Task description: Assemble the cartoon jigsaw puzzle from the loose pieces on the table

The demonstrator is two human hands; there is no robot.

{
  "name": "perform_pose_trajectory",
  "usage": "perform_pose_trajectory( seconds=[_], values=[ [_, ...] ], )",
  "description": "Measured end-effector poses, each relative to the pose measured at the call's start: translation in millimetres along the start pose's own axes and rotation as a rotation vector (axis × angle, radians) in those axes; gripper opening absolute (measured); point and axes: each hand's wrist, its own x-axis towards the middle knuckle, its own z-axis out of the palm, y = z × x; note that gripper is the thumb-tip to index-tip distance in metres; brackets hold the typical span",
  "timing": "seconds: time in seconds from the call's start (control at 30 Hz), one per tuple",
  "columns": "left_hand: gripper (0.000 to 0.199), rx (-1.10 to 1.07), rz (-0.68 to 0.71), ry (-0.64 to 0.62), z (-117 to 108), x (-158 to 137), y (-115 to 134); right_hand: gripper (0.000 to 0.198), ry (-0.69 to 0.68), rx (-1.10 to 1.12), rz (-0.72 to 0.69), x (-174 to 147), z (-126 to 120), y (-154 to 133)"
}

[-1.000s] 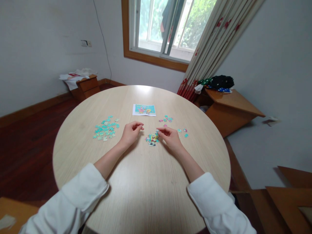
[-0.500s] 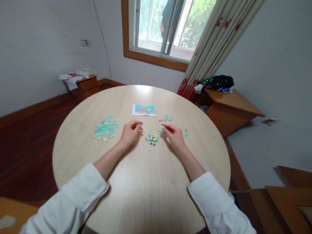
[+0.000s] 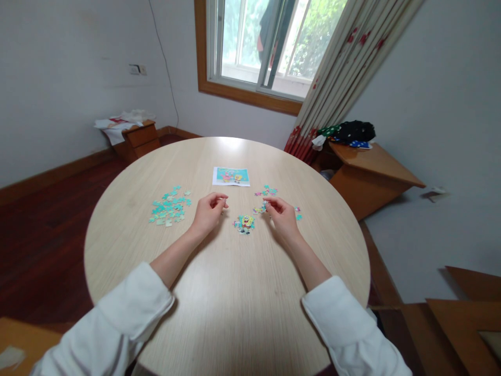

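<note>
My left hand [image 3: 210, 213] hovers over the table left of centre, its fingers loosely curled, with a gap between thumb and forefinger and nothing visible in it. My right hand [image 3: 282, 214] has thumb and fingertips drawn together on a small puzzle piece [image 3: 264, 204], partly covered by the fingers. Between the hands lies a joined cluster of puzzle pieces [image 3: 245, 224] showing a yellow cartoon figure. Colourful loose pieces [image 3: 267, 191] lie just beyond my right hand, and a few more [image 3: 298, 216] sit to its right, partly hidden.
A heap of turquoise and pale puzzle pieces [image 3: 169, 206] spreads on the left of the round wooden table [image 3: 235, 303]. A printed reference picture [image 3: 230, 177] lies toward the far side. Cabinets with cloth on them stand behind the table, left [image 3: 141, 137] and right [image 3: 376, 167].
My right hand has shifted slightly to the right, with the small puzzle piece at its fingertips. My left hand has moved only a little. The joined cluster stays in place.
</note>
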Motion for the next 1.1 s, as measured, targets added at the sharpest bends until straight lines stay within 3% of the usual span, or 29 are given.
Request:
perform_pose_trajectory(
  seconds=[0.33, 1.1],
  values=[
    [0.014, -0.01, 0.007, 0.015, -1, 1, 0, 0.026, 0.01, 0.008, -0.012, 1, -1, 3],
    [0.012, 0.018, 0.034, 0.093, -4, 0, 5, 0.03, 0.192, -0.017, 0.011, 11, -21, 4]
  ],
)
